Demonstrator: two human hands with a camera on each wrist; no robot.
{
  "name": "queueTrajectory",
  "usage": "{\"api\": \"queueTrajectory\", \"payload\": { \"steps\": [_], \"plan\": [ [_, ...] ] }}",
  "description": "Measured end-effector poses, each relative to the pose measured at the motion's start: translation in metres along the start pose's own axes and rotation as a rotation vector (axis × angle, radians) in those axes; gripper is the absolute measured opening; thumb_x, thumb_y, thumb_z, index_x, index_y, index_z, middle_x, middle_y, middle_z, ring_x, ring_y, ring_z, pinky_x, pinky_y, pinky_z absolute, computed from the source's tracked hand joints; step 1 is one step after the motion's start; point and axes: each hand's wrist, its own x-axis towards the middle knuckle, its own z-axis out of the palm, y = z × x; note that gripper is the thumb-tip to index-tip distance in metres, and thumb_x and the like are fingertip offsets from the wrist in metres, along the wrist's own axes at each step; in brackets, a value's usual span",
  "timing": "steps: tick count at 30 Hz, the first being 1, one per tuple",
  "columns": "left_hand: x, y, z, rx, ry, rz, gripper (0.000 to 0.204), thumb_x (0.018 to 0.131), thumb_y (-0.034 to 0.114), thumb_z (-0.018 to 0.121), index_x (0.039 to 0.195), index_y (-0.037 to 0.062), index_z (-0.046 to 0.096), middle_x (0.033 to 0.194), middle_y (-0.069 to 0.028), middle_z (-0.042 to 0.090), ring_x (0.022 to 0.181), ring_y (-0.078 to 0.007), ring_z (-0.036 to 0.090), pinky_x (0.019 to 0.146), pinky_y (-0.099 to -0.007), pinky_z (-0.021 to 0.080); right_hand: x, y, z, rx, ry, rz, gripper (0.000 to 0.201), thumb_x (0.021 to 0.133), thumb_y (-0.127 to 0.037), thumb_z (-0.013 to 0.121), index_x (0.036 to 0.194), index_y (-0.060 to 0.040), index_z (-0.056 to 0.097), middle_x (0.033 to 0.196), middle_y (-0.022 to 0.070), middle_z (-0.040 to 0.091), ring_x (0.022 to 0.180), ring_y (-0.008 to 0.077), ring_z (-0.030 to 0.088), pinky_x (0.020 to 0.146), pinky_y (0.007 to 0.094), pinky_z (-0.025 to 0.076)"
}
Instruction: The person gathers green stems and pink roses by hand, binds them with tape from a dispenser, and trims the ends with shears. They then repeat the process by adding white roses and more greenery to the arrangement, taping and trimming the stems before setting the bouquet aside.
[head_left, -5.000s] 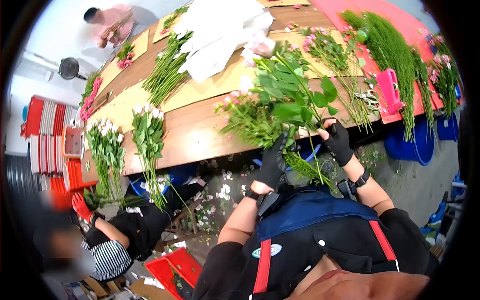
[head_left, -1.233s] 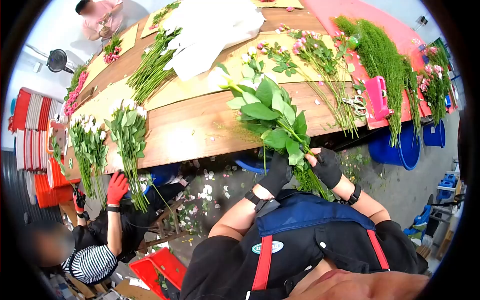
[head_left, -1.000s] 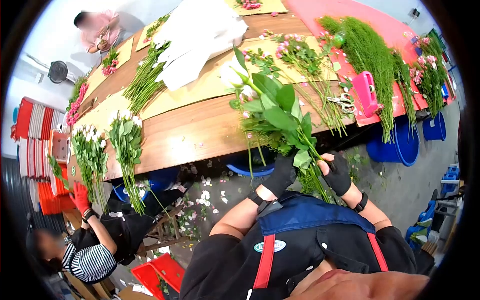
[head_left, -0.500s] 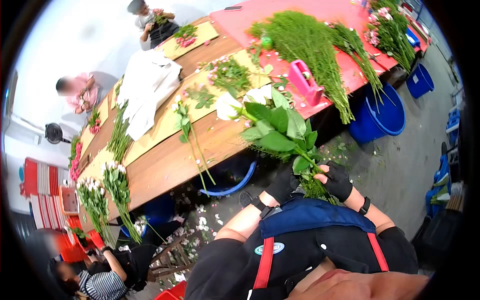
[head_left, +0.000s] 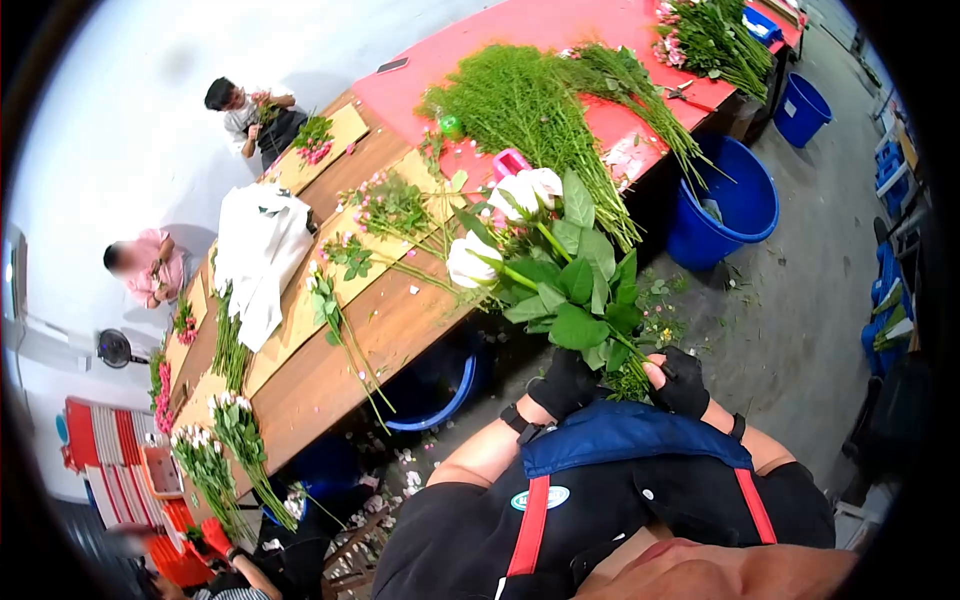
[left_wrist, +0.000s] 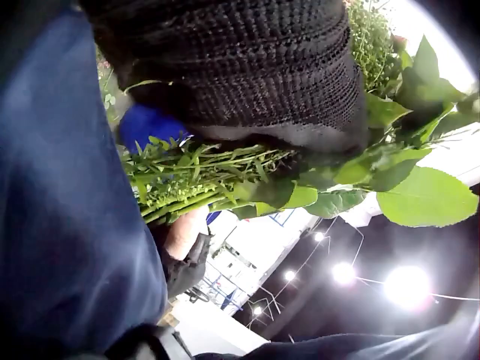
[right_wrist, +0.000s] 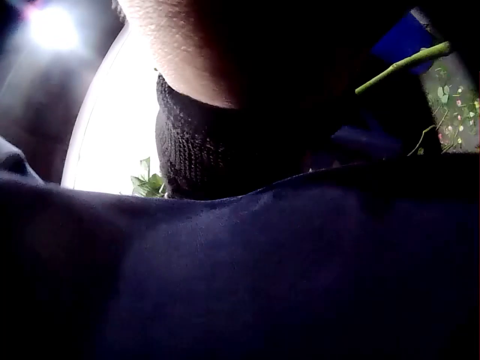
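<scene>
A bunch of white roses with broad green leaves leans away from the body, in front of the apron. My left hand, in a black fingerless glove, grips its stems low down; the left wrist view shows the knit glove wrapped over thin green stems with fine foliage. At the right side of the bunch, my right hand pinches a rose stem between bare thumb and fingertips. Its glove cuff fills the right wrist view's middle, its fingers hidden there.
The long wooden table bears loose pink roses, white sheeting and bundled greenery. Blue buckets stand on the floor at right. Other people work along the far side.
The head view has swung right, bringing the pink-covered table end and a person in white into view. Both hands keep holding the bunch; the white roses now overlap the pink stapler-like object.
</scene>
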Motion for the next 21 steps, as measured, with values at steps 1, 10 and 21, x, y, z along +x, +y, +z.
{"api": "queueTrajectory", "payload": {
  "steps": [1, 10, 21],
  "plan": [
    [0.0, -0.009, 0.011, 0.037, 0.004, 0.023, 0.04, 0.08, 0.016, 0.067, 0.117, 0.0068, 0.057, 0.113, -0.0138, 0.06, 0.105, -0.0302, 0.055, 0.092, -0.038, 0.043, -0.001, 0.003, -0.001, 0.01, 0.03, 0.005, 0.007, 0.083, -0.008, 0.061, 0.081, -0.0018, 0.062, 0.069, 0.0134, 0.057, 0.061, 0.0288, 0.056, 0.056, 0.037, 0.045],
    [0.023, -0.042, 0.032, -0.475, -0.197, -0.097, 0.033, 0.09, 0.016, 0.059, 0.121, 0.0051, 0.055, 0.117, -0.0111, 0.059, 0.101, -0.0202, 0.057, 0.086, -0.0346, 0.048, -0.017, 0.029, -0.005, -0.078, 0.094, 0.149, 0.006, 0.081, -0.009, 0.063, 0.082, -0.0039, 0.061, 0.071, 0.0134, 0.058, 0.061, 0.0291, 0.057, 0.054, 0.0366, 0.045],
    [0.009, -0.099, 0.022, -0.486, -0.337, -0.059, 0.032, 0.087, 0.016, 0.061, 0.117, 0.008, 0.058, 0.114, -0.0095, 0.06, 0.101, -0.021, 0.059, 0.087, -0.0336, 0.047, 0.031, 0.062, 0.004, -0.348, -0.113, -0.091, 0.018, 0.085, -0.017, 0.061, 0.099, -0.0059, 0.062, 0.089, 0.0155, 0.063, 0.075, 0.0331, 0.061, 0.067, 0.0373, 0.05]
  ]
}}
